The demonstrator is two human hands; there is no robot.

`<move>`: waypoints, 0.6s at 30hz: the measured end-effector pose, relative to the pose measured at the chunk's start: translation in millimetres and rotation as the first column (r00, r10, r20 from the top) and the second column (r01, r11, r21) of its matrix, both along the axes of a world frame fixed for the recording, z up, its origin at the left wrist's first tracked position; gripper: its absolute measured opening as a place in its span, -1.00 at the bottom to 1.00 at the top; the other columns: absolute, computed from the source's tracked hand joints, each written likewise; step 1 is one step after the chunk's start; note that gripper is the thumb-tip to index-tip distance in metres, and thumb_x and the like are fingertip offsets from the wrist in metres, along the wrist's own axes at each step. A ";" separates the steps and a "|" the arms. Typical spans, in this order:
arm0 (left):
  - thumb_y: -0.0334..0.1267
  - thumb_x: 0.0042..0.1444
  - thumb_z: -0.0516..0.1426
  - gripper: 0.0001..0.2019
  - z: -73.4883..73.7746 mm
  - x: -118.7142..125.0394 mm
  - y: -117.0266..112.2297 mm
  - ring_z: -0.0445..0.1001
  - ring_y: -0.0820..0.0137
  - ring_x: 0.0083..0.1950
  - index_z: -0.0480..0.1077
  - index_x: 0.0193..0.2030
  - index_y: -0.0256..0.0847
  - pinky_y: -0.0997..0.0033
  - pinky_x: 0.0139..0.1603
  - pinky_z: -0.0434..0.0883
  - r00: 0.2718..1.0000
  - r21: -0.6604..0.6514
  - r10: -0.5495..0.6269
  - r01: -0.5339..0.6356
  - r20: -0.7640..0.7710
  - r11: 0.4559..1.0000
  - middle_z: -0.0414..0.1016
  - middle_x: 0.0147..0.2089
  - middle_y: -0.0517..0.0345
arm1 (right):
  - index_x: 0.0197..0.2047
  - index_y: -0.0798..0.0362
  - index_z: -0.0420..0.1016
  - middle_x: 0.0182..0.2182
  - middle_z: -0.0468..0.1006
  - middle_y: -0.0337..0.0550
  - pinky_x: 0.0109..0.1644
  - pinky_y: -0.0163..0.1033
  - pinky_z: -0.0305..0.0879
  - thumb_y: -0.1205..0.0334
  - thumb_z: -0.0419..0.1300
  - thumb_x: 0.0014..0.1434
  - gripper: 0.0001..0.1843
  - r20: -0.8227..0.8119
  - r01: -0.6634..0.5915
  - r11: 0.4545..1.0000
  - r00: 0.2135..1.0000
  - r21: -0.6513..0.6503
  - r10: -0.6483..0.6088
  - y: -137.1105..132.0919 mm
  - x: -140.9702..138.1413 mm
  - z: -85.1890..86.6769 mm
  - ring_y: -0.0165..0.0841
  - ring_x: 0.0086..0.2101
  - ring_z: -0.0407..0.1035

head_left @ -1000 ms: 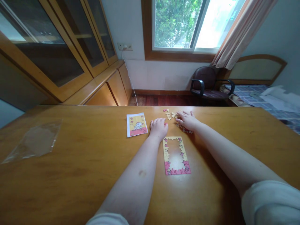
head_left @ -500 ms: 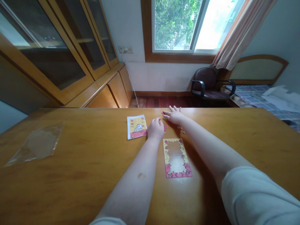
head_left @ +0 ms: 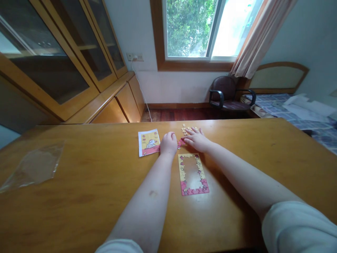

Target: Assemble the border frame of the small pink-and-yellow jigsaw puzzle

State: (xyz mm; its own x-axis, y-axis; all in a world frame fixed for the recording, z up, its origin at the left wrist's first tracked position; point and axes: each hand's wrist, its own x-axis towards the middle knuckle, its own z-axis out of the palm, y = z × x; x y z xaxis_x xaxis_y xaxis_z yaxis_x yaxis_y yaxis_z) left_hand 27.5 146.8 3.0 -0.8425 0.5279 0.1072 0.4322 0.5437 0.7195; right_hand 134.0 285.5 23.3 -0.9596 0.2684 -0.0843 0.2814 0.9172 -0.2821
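Observation:
A jigsaw frame (head_left: 193, 174) of joined border pieces, yellow above and pink below, lies on the wooden table (head_left: 79, 182) with its middle empty. My left hand (head_left: 169, 143) rests just above its top left corner, fingers curled under; what they hold, if anything, is hidden. My right hand (head_left: 197, 139) lies flat with fingers spread on loose pieces, its fingertips touching pink pieces (head_left: 181, 142) between the two hands. More loose yellow pieces (head_left: 184, 130) are scattered beyond it. A reference picture card (head_left: 149, 142) lies left of my left hand.
A clear plastic bag (head_left: 34, 167) lies at the table's left. Glass-door wooden cabinets (head_left: 65, 66) line the left wall. Beyond the far table edge stand a dark armchair (head_left: 226, 95) under the window and a bed (head_left: 302, 112) on the right.
My right hand slid from the pieces on the right toward the left and back, dragging pieces toward my left hand. My left hand barely moved. The view shifted slightly.

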 end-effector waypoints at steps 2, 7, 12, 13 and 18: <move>-0.27 0.27 -0.09 -0.68 0.3 -1.7 -0.6 0.42 0.25 0.11 0.45 -0.03 -0.19 0.30 0.13 0.32 1.000 0.002 0.009 -0.009 0.004 1.000 0.51 0.02 -0.02 | 0.14 -0.20 0.46 0.38 0.06 -0.21 0.31 0.38 -0.41 -0.06 -0.15 0.36 -0.52 -0.048 0.053 0.996 0.997 -0.071 -0.057 -3.0 8.8 4.0 0.03 0.36 -0.24; -0.31 0.25 -0.08 -0.73 0.8 -3.5 -6.5 0.44 0.28 0.03 0.45 -0.15 -0.15 0.34 0.01 0.33 1.000 0.011 0.010 -0.009 -0.023 1.000 0.53 -0.05 0.04 | -0.03 0.04 0.55 0.06 0.49 0.01 0.19 -0.02 0.15 -0.04 0.01 0.25 -0.56 -0.265 0.226 0.909 0.907 -0.350 -0.327 -13.6 36.1 1.9 -0.15 0.09 0.30; -0.27 0.26 -0.10 -0.73 -3.1 -0.1 -14.9 0.42 0.29 -0.18 0.34 -0.39 -0.15 0.34 -0.20 0.30 0.998 -0.025 0.038 -0.039 -0.044 0.999 0.49 -0.28 0.05 | -0.45 0.06 0.43 -0.56 0.40 -0.26 -0.28 -0.26 0.21 -0.10 0.03 0.14 -0.59 -0.314 0.297 0.737 0.762 -0.608 -0.567 -20.6 59.2 -23.0 -0.34 -0.43 0.30; -0.26 0.27 -0.11 -0.73 -3.7 0.4 -15.6 0.41 0.29 -0.19 0.32 -0.40 -0.15 0.34 -0.21 0.29 0.998 -0.031 0.046 -0.048 -0.047 0.998 0.47 -0.29 0.04 | -0.49 0.05 0.39 -0.59 0.35 -0.29 -0.30 -0.27 0.17 -0.10 0.03 0.13 -0.59 -0.342 0.275 0.740 0.753 -0.613 -0.563 -20.9 61.6 -26.5 -0.35 -0.45 0.27; -0.27 0.20 0.01 -0.84 -4.1 -2.2 -15.8 0.42 0.30 -0.15 0.32 -0.39 -0.16 0.36 -0.14 0.30 1.000 -0.071 -0.011 0.010 -0.014 0.997 0.48 -0.25 0.06 | -0.56 0.03 0.24 -0.60 0.27 -0.32 -0.33 -0.30 0.08 -0.05 0.02 0.17 -0.61 -0.363 0.193 0.834 0.833 -0.518 -0.418 -20.9 66.0 -28.9 -0.39 -0.47 0.21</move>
